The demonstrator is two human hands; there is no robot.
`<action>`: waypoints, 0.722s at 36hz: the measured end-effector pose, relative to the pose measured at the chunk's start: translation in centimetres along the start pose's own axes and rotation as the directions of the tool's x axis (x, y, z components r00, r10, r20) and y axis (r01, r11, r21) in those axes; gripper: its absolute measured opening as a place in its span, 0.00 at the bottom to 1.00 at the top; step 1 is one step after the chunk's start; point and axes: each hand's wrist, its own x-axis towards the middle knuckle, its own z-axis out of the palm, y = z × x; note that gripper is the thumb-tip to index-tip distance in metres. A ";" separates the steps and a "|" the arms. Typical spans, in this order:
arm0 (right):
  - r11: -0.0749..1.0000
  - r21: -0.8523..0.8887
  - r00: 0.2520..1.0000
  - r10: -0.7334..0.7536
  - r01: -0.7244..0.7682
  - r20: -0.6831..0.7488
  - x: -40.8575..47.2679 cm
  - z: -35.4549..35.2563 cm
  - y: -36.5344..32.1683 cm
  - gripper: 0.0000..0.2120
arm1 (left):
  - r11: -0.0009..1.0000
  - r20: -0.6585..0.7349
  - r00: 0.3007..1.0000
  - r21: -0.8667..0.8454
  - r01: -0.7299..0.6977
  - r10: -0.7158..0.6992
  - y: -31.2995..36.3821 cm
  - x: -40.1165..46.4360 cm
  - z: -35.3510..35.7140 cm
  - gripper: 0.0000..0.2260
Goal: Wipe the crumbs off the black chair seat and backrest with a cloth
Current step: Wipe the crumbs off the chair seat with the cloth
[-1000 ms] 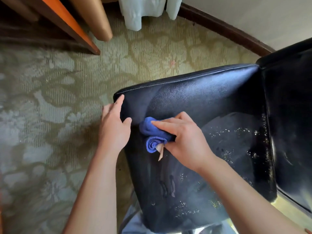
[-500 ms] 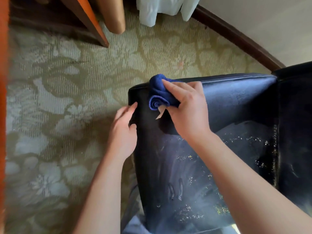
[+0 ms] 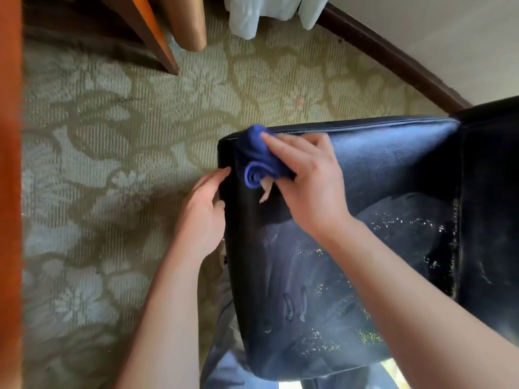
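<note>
The right hand [image 3: 306, 181] presses a rolled blue cloth [image 3: 259, 158] against the black chair seat [image 3: 323, 276] at its far left corner, about ten o'clock on the cushion. Its fingers [image 3: 283, 143] lie fairly straight over the top of the cloth, while the thumb curls under, pinching the roll. A small pale tag hangs from the cloth. The left hand [image 3: 203, 217] rests against the seat's left edge, fingers loosely extended and holding nothing, its fingertips touching the side. Pale crumbs [image 3: 398, 220] lie scattered across the seat toward three o'clock, along the seam under the backrest [image 3: 491, 220], and more near five o'clock. Patterned green carpet [image 3: 112, 164] spreads leftward.
</note>
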 end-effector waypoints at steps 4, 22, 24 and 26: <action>0.999 -0.040 1.000 0.029 -0.029 0.000 0.7 1.0 -0.3 0.28 | 0.999 0.017 1.000 0.049 -0.011 0.011 0.4 0.3 0.0 0.30; 0.979 0.181 0.994 0.103 -0.093 -0.045 -9.2 -1.6 1.2 0.29 | 0.988 -0.060 0.997 0.137 0.065 -0.057 1.3 -4.7 2.2 0.32; 0.977 0.157 0.977 0.168 -0.147 -0.131 -10.1 -3.1 3.2 0.29 | 0.987 -0.123 0.991 0.147 0.062 -0.044 1.3 -6.9 4.2 0.28; 0.962 0.147 0.951 0.253 -0.229 -0.176 -9.8 -4.0 5.0 0.28 | 0.984 -0.151 0.987 0.163 0.072 -0.047 1.4 -7.6 5.1 0.26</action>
